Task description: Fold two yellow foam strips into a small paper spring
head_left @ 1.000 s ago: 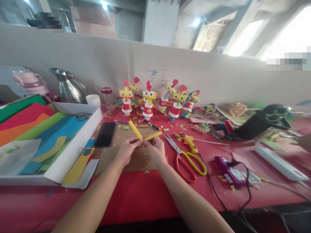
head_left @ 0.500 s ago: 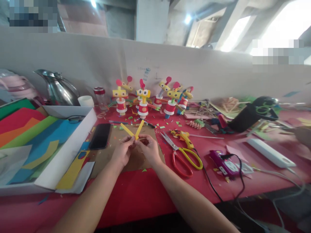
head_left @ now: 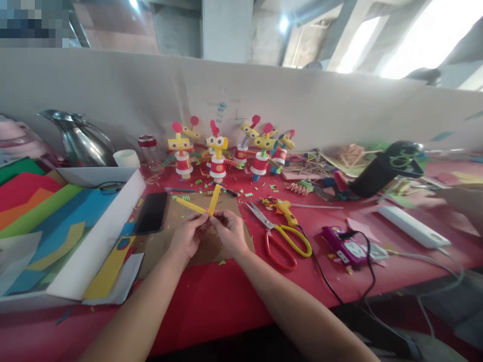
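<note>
Above cardboard (head_left: 212,249), L hand (head_left: 189,235) & R hand (head_left: 231,232) are pinching yellow strips (head_left: 215,200) at V-join, fingers narrow. Long axes are running fwd and mostly L, hands equally near.

Your left hand (head_left: 189,236) and right hand (head_left: 230,233) pinch close together, just below the frame's centre; your forearms (head_left: 145,299) slant inward and up from the bottom edge.
</note>
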`<state>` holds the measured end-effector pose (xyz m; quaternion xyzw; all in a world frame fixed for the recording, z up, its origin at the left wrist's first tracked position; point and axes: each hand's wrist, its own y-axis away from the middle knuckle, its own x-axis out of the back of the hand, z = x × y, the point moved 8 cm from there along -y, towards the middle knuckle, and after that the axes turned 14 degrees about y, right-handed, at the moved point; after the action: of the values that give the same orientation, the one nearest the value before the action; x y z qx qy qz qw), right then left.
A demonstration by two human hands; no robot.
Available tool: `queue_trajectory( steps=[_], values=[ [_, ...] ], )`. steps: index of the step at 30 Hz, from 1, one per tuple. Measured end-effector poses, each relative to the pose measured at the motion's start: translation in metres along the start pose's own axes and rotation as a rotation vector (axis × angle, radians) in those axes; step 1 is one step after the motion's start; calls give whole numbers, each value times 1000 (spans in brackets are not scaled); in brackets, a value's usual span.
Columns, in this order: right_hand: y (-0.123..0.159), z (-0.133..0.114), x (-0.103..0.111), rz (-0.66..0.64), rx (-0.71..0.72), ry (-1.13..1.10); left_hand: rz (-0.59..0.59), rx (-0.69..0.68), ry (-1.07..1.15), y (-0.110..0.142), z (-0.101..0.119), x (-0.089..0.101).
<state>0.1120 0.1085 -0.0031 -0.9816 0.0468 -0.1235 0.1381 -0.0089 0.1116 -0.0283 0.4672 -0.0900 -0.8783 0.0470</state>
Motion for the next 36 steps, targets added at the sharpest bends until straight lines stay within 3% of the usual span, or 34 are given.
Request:
queue_trajectory(
  steps=[6, 12, 26, 31, 36],
  values=[
    [2, -4, -6, -51, -11, -181, 14, -78, -29, 0, 6, 1],
    [3, -7, -6, -59, -41, -215, 23, -102, -60, 2, 9, -2],
    [1, 8, -10, -53, -214, -400, -81, -76, -198, 6, 5, -13],
    [0, 11, -8, -42, -188, -334, -119, -78, -192, 3, 2, -10],
    [0, 5, -2, -4, -112, -182, -105, -137, -329, 1, 6, -4]
  ],
)
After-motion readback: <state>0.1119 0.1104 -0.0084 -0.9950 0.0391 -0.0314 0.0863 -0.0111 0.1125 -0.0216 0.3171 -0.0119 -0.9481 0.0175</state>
